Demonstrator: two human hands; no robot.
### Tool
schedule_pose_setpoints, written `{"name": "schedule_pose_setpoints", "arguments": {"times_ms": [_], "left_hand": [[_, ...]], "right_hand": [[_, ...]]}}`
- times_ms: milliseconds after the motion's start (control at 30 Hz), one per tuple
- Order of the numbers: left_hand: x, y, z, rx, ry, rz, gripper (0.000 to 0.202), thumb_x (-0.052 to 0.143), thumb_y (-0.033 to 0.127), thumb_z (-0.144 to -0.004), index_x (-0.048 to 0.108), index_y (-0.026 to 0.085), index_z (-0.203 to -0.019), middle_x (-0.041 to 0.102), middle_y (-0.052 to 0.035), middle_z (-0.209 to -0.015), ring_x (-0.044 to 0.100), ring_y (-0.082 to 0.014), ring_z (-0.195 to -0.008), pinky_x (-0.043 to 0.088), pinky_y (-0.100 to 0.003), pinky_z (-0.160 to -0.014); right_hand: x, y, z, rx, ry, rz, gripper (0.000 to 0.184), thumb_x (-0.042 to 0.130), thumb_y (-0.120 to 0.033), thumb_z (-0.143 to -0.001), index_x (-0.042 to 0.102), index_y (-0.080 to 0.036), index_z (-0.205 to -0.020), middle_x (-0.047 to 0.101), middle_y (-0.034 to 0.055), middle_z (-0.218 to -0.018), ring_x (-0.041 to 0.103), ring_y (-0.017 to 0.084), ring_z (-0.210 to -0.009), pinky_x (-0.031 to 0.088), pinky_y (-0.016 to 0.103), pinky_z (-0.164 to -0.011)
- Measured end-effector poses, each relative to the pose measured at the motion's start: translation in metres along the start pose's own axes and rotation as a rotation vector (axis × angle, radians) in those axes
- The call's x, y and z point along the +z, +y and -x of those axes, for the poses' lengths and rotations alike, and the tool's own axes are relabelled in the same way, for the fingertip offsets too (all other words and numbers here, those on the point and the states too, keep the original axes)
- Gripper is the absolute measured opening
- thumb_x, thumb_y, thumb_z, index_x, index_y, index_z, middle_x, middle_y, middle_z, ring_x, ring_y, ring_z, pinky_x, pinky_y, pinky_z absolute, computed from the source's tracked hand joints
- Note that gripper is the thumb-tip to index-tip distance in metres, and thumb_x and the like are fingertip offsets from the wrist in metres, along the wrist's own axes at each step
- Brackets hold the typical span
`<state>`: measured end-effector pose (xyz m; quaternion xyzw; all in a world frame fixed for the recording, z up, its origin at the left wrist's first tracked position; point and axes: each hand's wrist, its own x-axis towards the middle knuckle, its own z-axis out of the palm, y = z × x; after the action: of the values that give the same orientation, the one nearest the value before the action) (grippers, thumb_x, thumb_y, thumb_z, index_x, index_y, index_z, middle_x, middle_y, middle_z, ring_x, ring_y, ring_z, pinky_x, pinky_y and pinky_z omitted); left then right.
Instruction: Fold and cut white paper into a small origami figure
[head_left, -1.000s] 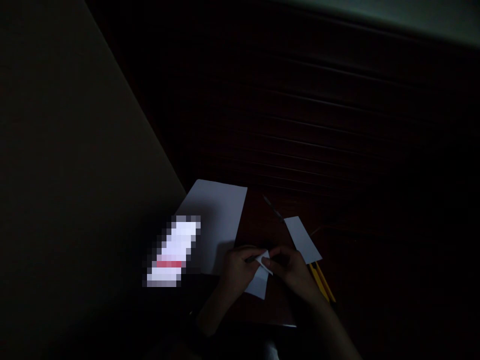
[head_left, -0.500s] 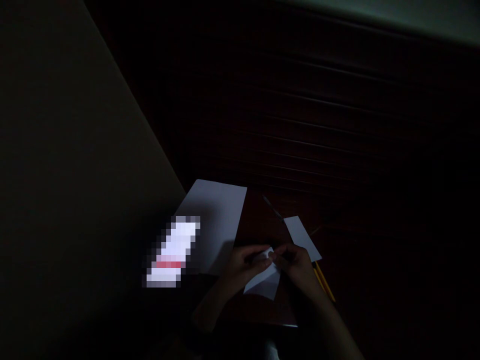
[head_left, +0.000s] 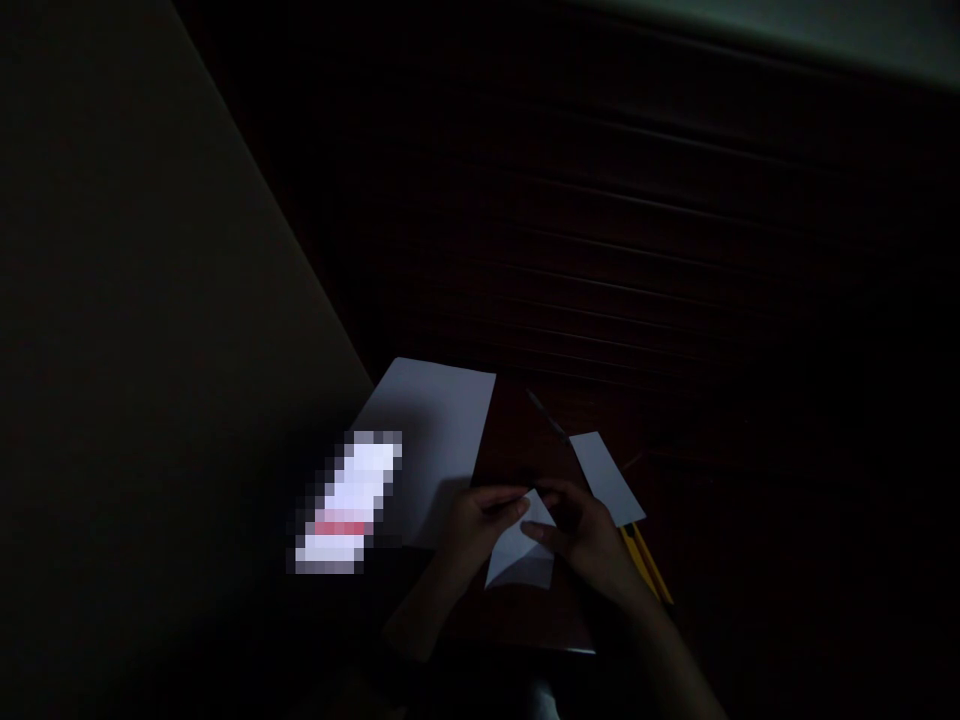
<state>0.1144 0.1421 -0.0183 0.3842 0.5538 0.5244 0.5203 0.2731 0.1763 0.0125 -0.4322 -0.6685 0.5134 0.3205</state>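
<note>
The scene is very dark. A small folded white paper [head_left: 517,558] lies on a dark wooden table [head_left: 525,440]. My left hand [head_left: 469,525] pinches its top left edge with curled fingers. My right hand [head_left: 585,535] grips the top right, its thumb pressed onto the paper. Both hands meet at the paper's upper point.
A large white sheet [head_left: 431,440] lies to the left, with a blurred white and red item [head_left: 349,500] on it. A narrow white paper strip [head_left: 606,478] lies right of my hands. Yellow pencils [head_left: 645,565] and a thin dark tool [head_left: 546,418] lie nearby.
The small paper has been turned and flattened between my hands. My right thumb has shifted down onto it. My hands stay in the same spot.
</note>
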Motion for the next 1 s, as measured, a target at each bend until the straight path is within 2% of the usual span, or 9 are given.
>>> {"name": "schedule_pose_setpoints", "arguments": {"times_ms": [367, 633, 733, 867, 1000], "left_hand": [[-0.0004, 0.0037, 0.0012, -0.02, 0.007, 0.037, 0.029, 0.068, 0.03, -0.068, 0.068, 0.016, -0.094, 0.07, -0.0082, -0.095, 0.064, -0.0236, -0.088, 0.049, -0.031, -0.078], [0.0026, 0.0021, 0.0012, -0.036, 0.035, 0.049, 0.027, 0.069, 0.031, -0.067, 0.068, 0.015, -0.088, 0.071, -0.008, -0.09, 0.065, -0.022, -0.084, 0.05, -0.028, -0.075], [0.0021, -0.0006, -0.0003, -0.027, 0.07, 0.026, 0.026, 0.069, 0.031, -0.067, 0.068, 0.014, -0.087, 0.071, -0.0085, -0.088, 0.065, -0.0217, -0.081, 0.051, -0.027, -0.072], [0.0025, -0.0019, -0.0014, -0.025, 0.115, -0.012, 0.027, 0.07, 0.033, -0.064, 0.069, 0.014, -0.085, 0.071, -0.0088, -0.084, 0.065, -0.0225, -0.078, 0.051, -0.028, -0.068], [0.005, 0.0029, 0.0006, -0.013, 0.092, -0.031, 0.029, 0.071, 0.034, -0.063, 0.069, 0.015, -0.085, 0.071, -0.0074, -0.084, 0.065, -0.0222, -0.077, 0.051, -0.027, -0.068]], "right_hand": [[0.0017, 0.0005, -0.0014, 0.046, 0.012, -0.087, 0.03, 0.057, -0.032, -0.079, 0.065, -0.019, -0.104, 0.066, 0.0067, -0.104, 0.06, 0.025, -0.095, 0.046, 0.036, -0.083], [0.0036, -0.0021, -0.0004, 0.053, -0.026, -0.101, 0.028, 0.053, -0.032, -0.082, 0.065, -0.02, -0.105, 0.067, 0.0052, -0.102, 0.06, 0.024, -0.095, 0.046, 0.035, -0.083], [0.0046, -0.0007, 0.0, 0.037, -0.016, -0.082, 0.027, 0.056, -0.03, -0.079, 0.065, -0.02, -0.103, 0.067, 0.0051, -0.099, 0.061, 0.022, -0.09, 0.047, 0.033, -0.079], [0.0045, 0.003, 0.0007, 0.105, 0.007, -0.041, 0.027, 0.06, -0.033, -0.076, 0.067, -0.016, -0.095, 0.069, 0.0054, -0.081, 0.062, 0.021, -0.073, 0.048, 0.029, -0.062], [0.0034, 0.002, 0.001, 0.133, -0.01, -0.09, 0.022, 0.062, -0.034, -0.075, 0.068, -0.016, -0.085, 0.069, 0.0052, -0.077, 0.062, 0.02, -0.069, 0.047, 0.027, -0.06]]}}
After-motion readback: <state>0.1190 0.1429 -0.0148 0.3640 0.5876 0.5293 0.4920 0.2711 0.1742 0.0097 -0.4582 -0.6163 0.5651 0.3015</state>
